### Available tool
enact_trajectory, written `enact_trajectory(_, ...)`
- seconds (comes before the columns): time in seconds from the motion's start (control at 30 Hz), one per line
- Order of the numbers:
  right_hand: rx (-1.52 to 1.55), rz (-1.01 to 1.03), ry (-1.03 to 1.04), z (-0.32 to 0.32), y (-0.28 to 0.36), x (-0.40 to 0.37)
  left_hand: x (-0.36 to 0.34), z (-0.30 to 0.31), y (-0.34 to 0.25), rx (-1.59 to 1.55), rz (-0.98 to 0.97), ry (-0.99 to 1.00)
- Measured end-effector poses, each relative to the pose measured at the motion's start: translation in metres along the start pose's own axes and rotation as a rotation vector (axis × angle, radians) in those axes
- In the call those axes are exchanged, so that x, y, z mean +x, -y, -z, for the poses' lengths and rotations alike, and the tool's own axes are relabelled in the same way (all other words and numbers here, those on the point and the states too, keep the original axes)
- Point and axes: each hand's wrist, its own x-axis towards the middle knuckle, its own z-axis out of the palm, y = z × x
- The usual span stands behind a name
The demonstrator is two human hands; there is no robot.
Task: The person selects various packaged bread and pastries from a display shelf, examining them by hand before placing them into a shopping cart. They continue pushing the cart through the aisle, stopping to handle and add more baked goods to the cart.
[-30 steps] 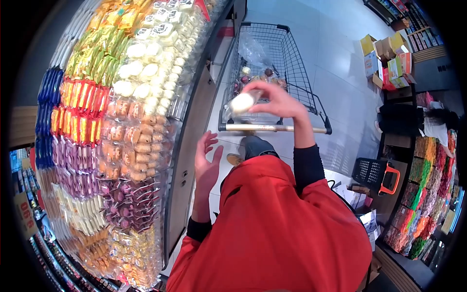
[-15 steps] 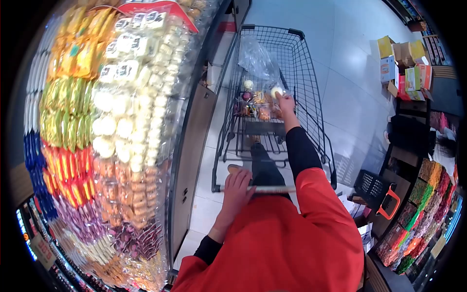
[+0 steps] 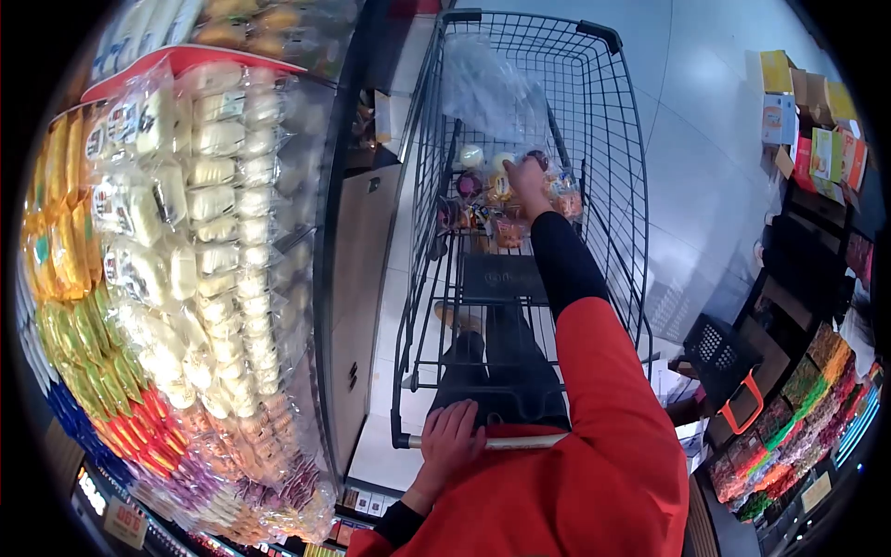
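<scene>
My left hand (image 3: 452, 436) is closed over the handle (image 3: 529, 443) of a black wire shopping cart (image 3: 640, 167). Inside the cart, my right hand (image 3: 529, 184) is down among small wrapped snacks, fingers curled. A pale wrapped piece (image 3: 504, 161) is by its thumb and a dark purple packet (image 3: 537, 158) by its fingertips; which of them it grips, if any, is hidden. To its left lie a white round piece (image 3: 471, 156) and a purple one (image 3: 469, 184). Orange-brown packets (image 3: 508, 232) sit nearer me. A clear plastic bag (image 3: 492, 88) spreads over the cart's far part.
A tall display of wrapped snacks (image 3: 223, 204) stands close on the left, above a wooden cabinet (image 3: 357, 288). To the right are cardboard boxes (image 3: 817, 139), a black basket with an orange handle (image 3: 719, 357) and a colourful candy display (image 3: 789, 418).
My right hand, which held a pale round piece above the snacks, is now lower among them. The cart appears larger and higher in view. My left hand stays on the handle.
</scene>
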Motion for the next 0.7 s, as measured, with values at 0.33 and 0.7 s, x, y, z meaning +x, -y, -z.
enact_trajectory(0.33,-0.333,0.567,0.097,0.090,0.017,-0.092,0.031,0.012,-0.006,-0.037,-0.114,-0.091)
enact_trajectory(0.7,-0.212,0.572,0.146,0.272,0.024,-0.287,0.077,0.038,0.010,-0.006,-0.551,-0.133)
